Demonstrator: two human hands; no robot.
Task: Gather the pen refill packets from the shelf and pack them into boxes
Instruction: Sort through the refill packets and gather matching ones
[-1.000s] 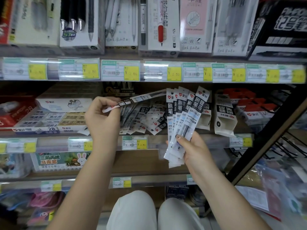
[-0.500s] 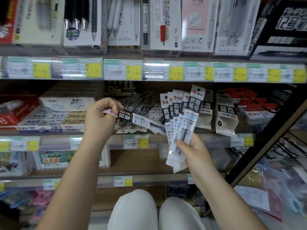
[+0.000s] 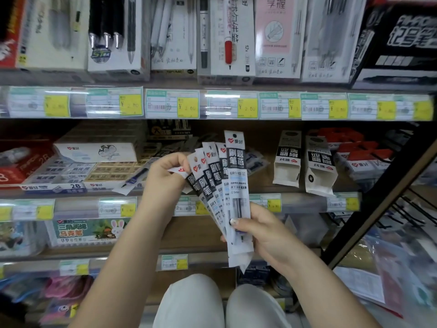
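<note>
Bringing one more packet (image 3: 181,171) from the shelf (image 3: 295,185) across, the left hand (image 3: 165,178) pinches it against the fan (image 3: 222,185) gripped in the right hand (image 3: 262,230), so gathering continues, boxing still ahead.

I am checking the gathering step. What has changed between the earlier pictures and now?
The left hand carried its single packet rightward from the shelf pile to the fan of packets. The right hand holds that fan as before; the two white boxes stayed put.

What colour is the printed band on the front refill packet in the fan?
Black with white characters, on the white-topped refill packet; head view.
</note>
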